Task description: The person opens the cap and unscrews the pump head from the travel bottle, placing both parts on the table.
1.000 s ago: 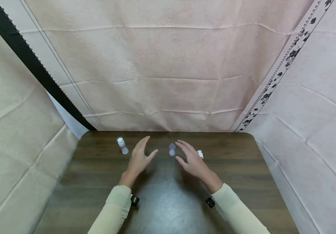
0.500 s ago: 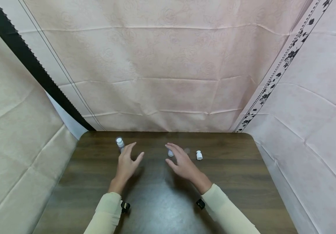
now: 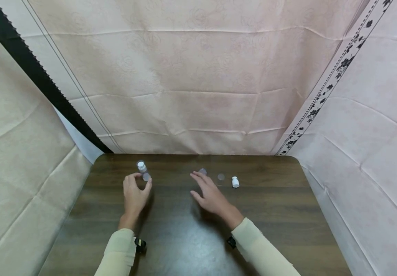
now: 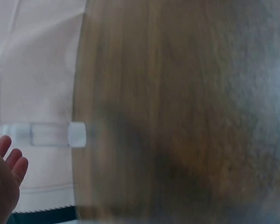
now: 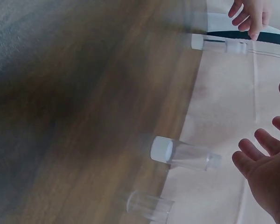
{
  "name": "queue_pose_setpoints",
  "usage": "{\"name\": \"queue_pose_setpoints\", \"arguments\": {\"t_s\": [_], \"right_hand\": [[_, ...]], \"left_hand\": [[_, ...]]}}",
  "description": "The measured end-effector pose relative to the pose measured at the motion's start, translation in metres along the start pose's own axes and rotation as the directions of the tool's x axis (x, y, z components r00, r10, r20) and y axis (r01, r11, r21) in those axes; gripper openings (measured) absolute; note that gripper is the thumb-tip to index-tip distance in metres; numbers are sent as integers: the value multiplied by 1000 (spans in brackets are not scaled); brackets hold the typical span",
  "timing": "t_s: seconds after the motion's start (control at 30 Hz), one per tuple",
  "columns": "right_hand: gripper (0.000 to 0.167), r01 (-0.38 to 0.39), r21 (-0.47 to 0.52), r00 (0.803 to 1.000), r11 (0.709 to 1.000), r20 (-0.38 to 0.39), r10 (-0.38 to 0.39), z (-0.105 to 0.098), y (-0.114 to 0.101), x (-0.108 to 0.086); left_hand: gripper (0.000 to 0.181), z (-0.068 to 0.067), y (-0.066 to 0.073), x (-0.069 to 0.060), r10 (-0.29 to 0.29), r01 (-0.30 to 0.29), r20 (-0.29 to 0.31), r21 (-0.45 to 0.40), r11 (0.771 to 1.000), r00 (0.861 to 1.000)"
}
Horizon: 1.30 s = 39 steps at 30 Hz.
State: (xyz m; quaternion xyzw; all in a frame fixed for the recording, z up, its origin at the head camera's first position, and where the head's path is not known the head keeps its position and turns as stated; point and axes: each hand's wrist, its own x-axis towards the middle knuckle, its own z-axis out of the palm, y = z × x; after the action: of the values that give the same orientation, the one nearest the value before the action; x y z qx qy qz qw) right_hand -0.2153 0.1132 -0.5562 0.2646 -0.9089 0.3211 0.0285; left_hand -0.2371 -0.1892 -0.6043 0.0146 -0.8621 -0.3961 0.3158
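A slim clear bottle with a white top (image 3: pixel 142 167) stands at the back left of the table; the left wrist view shows a white part at its lower end (image 4: pixel 77 135). My left hand (image 3: pixel 134 195) is close in front of it, thumb and index finger spread near its sides. Contact cannot be told. My right hand (image 3: pixel 212 197) hovers with fingers extended, partly hiding a clear bottle (image 3: pixel 202 171) in the head view. In the right wrist view this clear bottle has a white lower end (image 5: pixel 162 149), apart from the fingers.
Right of the right hand are a small clear cup-like piece (image 3: pixel 221 177) and a small white bottle-shaped piece (image 3: pixel 235 182). The wooden table (image 3: pixel 181 237) ends at a hanging cloth (image 3: pixel 184 115) behind, with cloth on both sides too.
My left hand has moved left to the slim bottle, its thumb and index drawing closer together. The right hand has shifted slightly left, uncovering the white piece and the clear cup-like piece.
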Motion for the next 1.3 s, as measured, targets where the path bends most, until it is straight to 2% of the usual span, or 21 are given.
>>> {"name": "queue_pose_setpoints", "arguments": {"t_s": [0.1, 0.23, 0.4, 0.5, 0.67, 0.73, 0.97, 1.2, 1.3], "right_hand": [[62, -8, -18, 1000, 1000, 13, 9, 5, -1, 0], [63, -24, -13, 999, 1000, 36, 24, 14, -1, -1], [64, -33, -30, 998, 999, 54, 35, 26, -3, 1], [64, -44, -21, 997, 999, 55, 45, 31, -4, 1], [63, -60, 5, 995, 998, 80, 59, 41, -4, 0], [62, -62, 5, 994, 998, 88, 61, 45, -3, -1], [62, -81, 35, 990, 996, 119, 76, 49, -5, -3], [61, -75, 43, 988, 996, 140, 69, 51, -9, -3], [61, -78, 47, 986, 996, 154, 70, 52, -10, -2]], "left_hand": [[48, -2, -7, 2, -68, 68, -4, 21, 997, 998], [54, -2, -16, 5, -164, 162, 29, 47, 986, 986], [65, 0, -24, 12, -261, 258, 130, 41, 965, 957], [72, 1, -28, 17, -295, 296, 189, 24, 955, 937], [79, 3, -37, 24, -336, 336, 249, 44, 941, 908], [81, 5, -41, 26, -342, 342, 266, 50, 938, 901], [89, 12, -48, 33, -333, 339, 337, 44, 940, 880], [84, 19, -52, 35, -347, 377, 369, -8, 926, 862], [79, 22, -52, 34, -347, 385, 371, -32, 922, 862]]}}
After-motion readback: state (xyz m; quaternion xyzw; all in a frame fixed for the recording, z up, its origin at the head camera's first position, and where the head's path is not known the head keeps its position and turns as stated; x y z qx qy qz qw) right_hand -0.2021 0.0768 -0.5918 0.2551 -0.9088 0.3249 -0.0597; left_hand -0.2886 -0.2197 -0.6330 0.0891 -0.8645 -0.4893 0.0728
